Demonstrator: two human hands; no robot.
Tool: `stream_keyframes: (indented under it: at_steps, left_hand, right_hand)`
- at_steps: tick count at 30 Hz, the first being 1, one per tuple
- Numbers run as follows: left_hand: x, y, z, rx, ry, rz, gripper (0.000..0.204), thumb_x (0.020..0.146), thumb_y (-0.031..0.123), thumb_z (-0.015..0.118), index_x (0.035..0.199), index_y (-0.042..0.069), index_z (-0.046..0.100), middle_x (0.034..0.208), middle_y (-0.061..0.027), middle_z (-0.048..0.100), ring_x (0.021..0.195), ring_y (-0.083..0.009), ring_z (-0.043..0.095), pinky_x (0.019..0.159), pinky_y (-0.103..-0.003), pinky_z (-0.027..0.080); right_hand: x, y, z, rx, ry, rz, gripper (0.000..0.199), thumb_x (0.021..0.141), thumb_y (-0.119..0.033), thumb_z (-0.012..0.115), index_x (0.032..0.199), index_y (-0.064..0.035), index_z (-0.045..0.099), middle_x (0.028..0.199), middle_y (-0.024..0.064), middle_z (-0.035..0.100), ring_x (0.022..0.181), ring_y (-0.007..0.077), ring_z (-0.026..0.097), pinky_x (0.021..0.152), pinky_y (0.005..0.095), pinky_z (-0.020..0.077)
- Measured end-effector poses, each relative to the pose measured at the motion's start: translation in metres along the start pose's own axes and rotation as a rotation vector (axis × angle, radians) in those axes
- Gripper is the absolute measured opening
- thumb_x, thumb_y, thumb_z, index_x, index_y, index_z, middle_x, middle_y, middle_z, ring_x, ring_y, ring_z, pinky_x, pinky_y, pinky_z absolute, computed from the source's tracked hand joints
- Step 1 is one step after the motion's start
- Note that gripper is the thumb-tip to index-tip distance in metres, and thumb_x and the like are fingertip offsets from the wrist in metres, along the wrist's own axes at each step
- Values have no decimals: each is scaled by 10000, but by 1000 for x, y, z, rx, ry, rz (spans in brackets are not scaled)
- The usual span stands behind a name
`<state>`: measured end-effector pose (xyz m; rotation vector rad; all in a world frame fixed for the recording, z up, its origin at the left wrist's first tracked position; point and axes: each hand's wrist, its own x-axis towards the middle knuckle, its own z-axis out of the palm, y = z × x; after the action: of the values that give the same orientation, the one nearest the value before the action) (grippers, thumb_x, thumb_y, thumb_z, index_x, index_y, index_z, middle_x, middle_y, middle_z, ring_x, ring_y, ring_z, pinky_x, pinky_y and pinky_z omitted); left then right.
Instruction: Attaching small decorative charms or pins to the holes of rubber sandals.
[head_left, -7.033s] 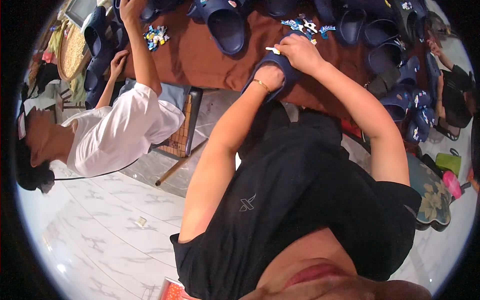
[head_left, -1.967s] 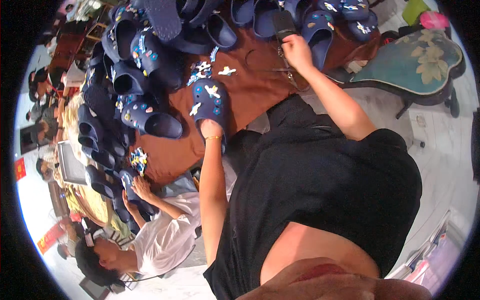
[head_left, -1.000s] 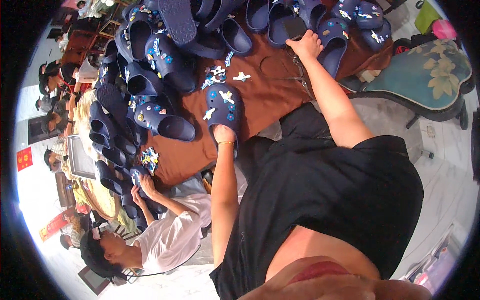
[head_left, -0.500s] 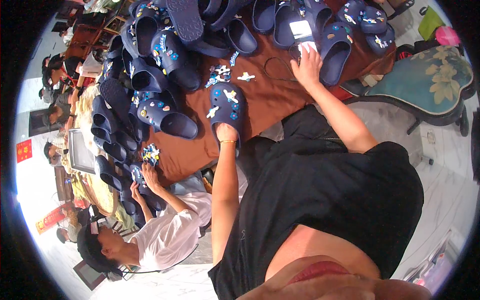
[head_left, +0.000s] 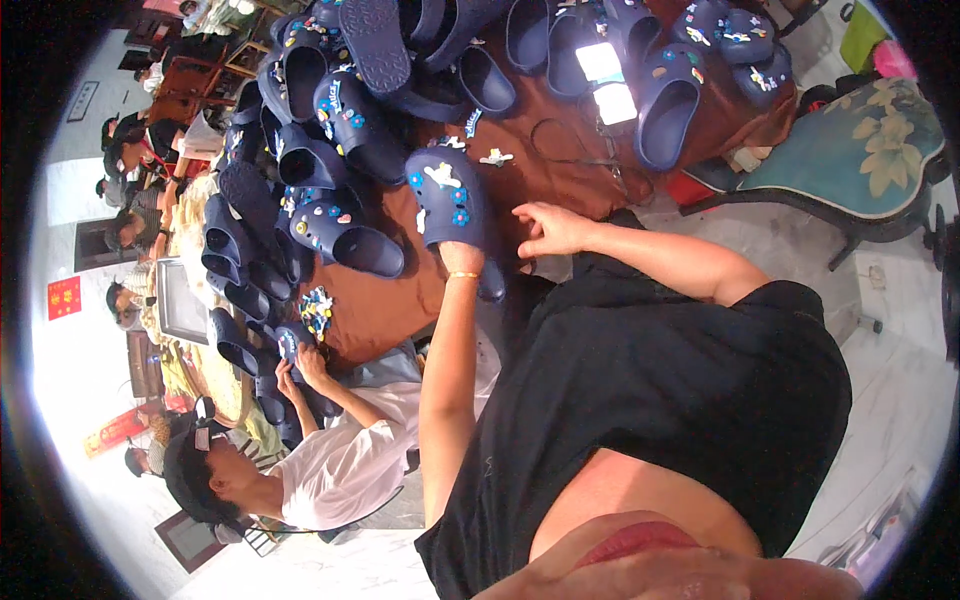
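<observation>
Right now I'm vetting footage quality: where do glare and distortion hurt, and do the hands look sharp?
In the head view, the left side burns out to white and two panels glare, their detail lost; in the head view too, fisheye distortion ends in a dark round border, while the left hand, the clog around it and the right hand look fairly sharp.

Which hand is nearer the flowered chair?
The right hand, left of the chair and not touching it. The left hand is farther left, inside a clog.
</observation>
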<state>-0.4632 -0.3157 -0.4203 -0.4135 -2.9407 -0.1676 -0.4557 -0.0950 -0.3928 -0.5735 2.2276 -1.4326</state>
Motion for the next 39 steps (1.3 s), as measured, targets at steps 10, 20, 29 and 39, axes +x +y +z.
stream_keyframes:
  at_steps: [10,20,29,39]
  left_hand:
    - [37,69,-40,-156,-69,-86,359,702,159,518,1040,49,572,1087,-186,534,1014,-361,484,881,-462,357]
    - [11,84,-46,-242,-232,-216,182,707,163,524,756,1,592,766,-225,577,727,-362,561,678,-439,439]
    - [12,125,-132,-581,-398,129,325,747,179,570,1019,2,546,1014,-180,558,943,-325,529,803,-381,427]
    - [31,256,-246,-1393,-267,1010,388,679,230,643,989,24,535,1097,-185,460,1052,-368,431,879,-456,364]
  right_hand:
    - [-2,0,9,-10,105,99,735,613,-252,689,1179,56,337,989,261,543,935,368,536,796,393,428]
    - [-15,10,3,1,71,105,653,631,-202,655,1165,34,361,1058,238,522,997,339,515,839,389,413]
    - [2,39,2,-37,116,172,697,686,-325,641,1229,4,354,1131,263,477,1058,355,471,876,389,389]
    - [-1,48,8,73,103,132,646,645,-190,616,1196,39,368,991,181,560,902,226,556,778,324,441]
